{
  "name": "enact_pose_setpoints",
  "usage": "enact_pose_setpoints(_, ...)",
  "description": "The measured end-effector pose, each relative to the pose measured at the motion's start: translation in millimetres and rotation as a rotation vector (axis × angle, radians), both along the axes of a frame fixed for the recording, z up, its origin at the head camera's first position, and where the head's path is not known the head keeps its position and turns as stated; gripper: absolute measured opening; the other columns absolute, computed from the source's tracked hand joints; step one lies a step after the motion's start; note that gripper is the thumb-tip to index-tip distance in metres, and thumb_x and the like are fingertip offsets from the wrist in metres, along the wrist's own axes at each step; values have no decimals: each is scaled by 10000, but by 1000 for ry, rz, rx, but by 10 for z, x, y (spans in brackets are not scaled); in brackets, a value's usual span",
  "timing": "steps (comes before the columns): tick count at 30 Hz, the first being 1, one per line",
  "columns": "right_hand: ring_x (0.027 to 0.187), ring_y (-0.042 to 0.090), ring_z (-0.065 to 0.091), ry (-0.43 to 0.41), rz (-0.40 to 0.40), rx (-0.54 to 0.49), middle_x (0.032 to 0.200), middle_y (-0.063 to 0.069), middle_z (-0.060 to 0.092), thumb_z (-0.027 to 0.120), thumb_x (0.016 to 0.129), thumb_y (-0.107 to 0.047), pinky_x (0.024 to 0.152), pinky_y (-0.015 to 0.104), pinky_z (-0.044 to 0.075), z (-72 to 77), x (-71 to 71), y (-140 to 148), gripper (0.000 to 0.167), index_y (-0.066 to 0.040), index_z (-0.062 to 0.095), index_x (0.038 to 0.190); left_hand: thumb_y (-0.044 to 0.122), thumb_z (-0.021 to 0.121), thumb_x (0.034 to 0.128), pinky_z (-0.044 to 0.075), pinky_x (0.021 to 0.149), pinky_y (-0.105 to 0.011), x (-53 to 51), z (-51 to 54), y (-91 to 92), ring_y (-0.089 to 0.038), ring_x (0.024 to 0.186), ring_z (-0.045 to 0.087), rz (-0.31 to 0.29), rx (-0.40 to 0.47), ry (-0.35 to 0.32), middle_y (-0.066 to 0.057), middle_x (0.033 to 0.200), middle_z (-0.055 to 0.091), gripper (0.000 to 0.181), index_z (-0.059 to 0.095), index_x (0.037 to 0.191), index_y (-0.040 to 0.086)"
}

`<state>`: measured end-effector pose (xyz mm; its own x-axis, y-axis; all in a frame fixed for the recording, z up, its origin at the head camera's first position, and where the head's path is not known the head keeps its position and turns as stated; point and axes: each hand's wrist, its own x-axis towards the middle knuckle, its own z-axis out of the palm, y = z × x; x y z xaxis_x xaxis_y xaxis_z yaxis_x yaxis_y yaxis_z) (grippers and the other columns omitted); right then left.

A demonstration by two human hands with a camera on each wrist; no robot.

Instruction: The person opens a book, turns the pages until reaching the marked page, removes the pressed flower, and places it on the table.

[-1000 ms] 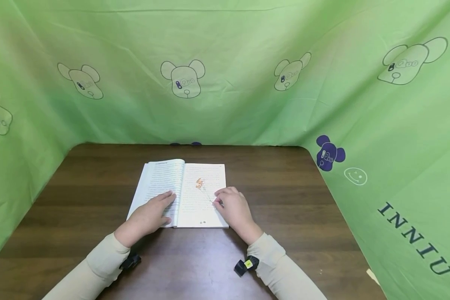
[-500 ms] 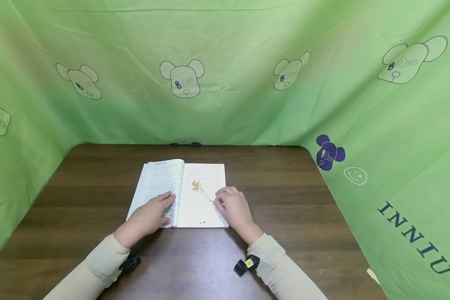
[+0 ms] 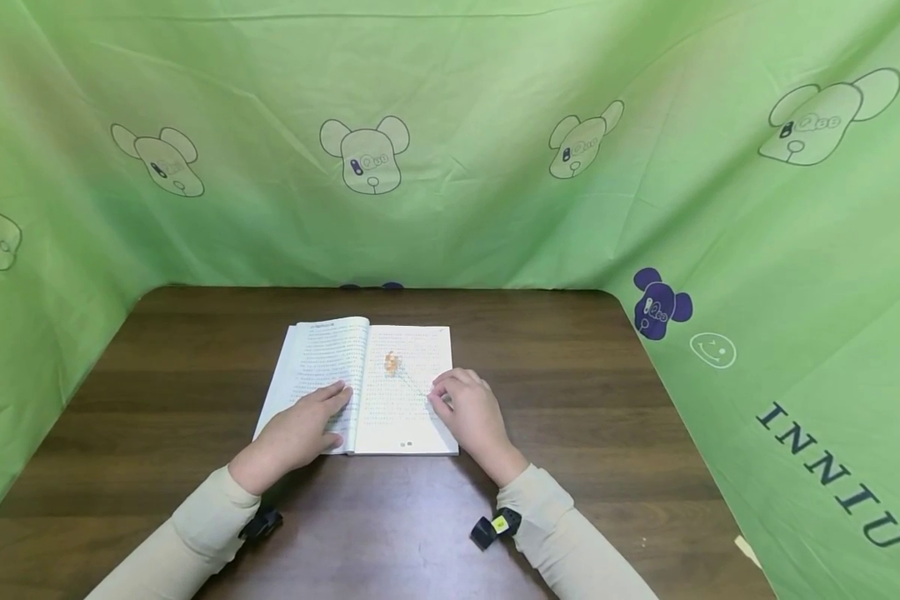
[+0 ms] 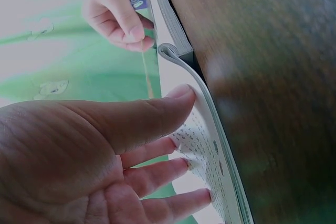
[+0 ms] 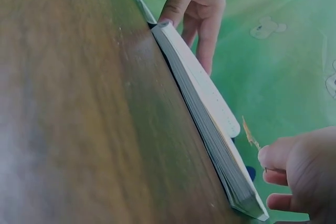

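An open book (image 3: 408,421) lies on the table, its left pages curving up near the spine. My left hand (image 3: 296,429) rests on the left page with fingers spread and extended; in the left wrist view the fingertips (image 4: 198,198) touch the printed paper. My right hand (image 3: 471,412), at the right page's outer edge, pinches the thin stem of a small dried orange flower (image 3: 392,364) between thumb and finger. From the right wrist view, the flower (image 5: 249,132) appears held a little above the page. Its blossom points left, over the upper middle of the right page.
The brown wooden table (image 3: 570,375) surrounds the book. Green printed cloth (image 3: 457,225) hangs behind and along both sides. A black wrist camera (image 3: 261,525) sits on the left wrist, another (image 3: 495,529) on the right.
The flower's blossom has swung slightly left, and the stem end has risen a little with my right hand. My left hand stays in place on the page.
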<state>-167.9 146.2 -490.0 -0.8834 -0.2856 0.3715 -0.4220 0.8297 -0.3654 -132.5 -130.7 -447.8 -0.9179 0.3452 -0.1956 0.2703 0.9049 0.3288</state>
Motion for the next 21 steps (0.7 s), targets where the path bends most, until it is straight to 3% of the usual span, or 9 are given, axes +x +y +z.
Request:
enact_pose_setpoints(13, 1049, 212, 654, 40, -37, -59, 1064, -23, 735, 762, 904, -165, 952, 423, 502, 221, -35, 85, 74, -138, 761, 835, 178, 783, 910, 427, 1109, -535, 0, 7, -1, -392, 1455, 420, -17, 4, 10, -192, 1600, 413, 715, 459, 1525, 9)
enact_pose_setpoints(21, 1023, 199, 666, 64, -62, -57, 1057, -35, 738, 755, 901, -171, 928, 422, 514, 263, -72, 213, 74, -149, 757, 830, 180, 786, 908, 432, 1105, -536, 0, -38, -16, -393, 1449, 429, -25, 1, 21, -189, 1598, 417, 720, 457, 1527, 11)
